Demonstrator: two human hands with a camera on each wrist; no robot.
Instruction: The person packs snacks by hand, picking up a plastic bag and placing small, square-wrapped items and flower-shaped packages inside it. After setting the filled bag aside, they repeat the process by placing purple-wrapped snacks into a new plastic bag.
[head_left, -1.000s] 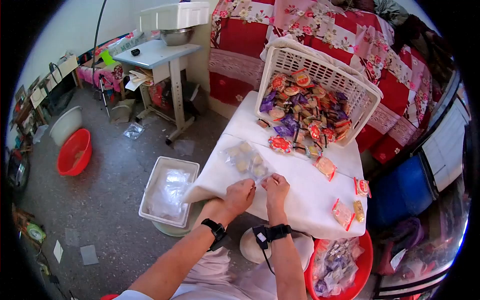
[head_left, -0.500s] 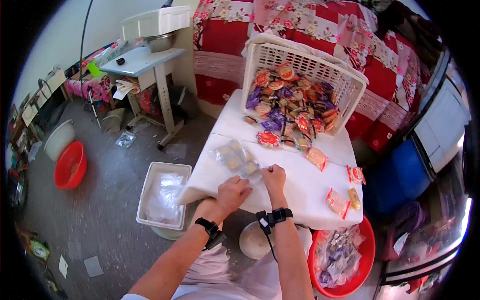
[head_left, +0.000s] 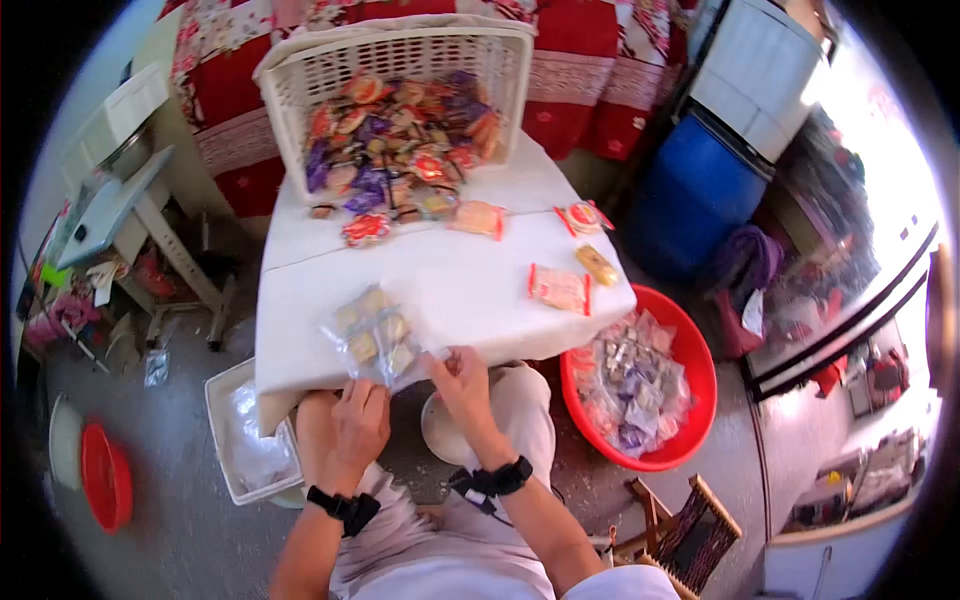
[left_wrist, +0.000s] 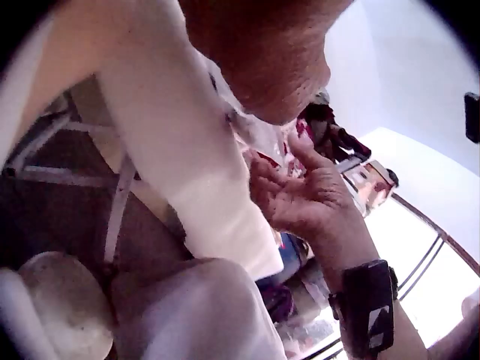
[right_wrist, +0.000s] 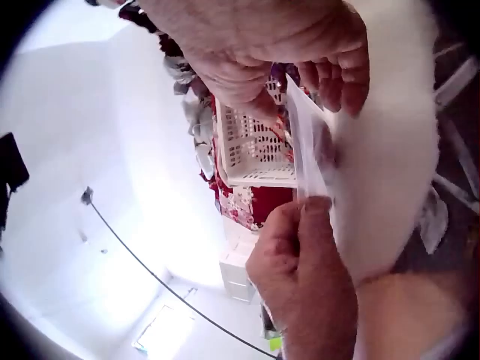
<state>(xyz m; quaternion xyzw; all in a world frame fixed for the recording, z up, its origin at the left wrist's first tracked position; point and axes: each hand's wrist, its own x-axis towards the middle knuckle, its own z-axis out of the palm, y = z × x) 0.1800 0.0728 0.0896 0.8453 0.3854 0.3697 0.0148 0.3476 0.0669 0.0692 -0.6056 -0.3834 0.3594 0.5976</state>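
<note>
A clear plastic bag [head_left: 375, 335] with several pale round pastries inside lies near the front edge of the white-covered table [head_left: 470, 285]. My left hand [head_left: 360, 415] pinches the bag's near edge between thumb and fingers, plainest in the right wrist view, where the left hand [right_wrist: 304, 277] is below the raised film. At the bag's near right corner is my right hand [head_left: 462, 388]. In the right wrist view the right hand [right_wrist: 262, 52] has its thumb and fingers apart around the film's upper tip. The left wrist view shows the right hand [left_wrist: 304, 191] with fingers loosely bent.
A white basket [head_left: 400, 40] tipped toward me spills wrapped snacks at the table's back. Several loose packets, including a pink-edged packet [head_left: 560, 288], lie at right. A red basin [head_left: 705, 380] of wrapped pieces stands below right; a white bin [head_left: 225, 440] of clear bags below left.
The head view has swung right, shifting table and basket leftward. The right hand's fingers have loosened at the bag's corner; the left hand keeps hold of its near edge.
</note>
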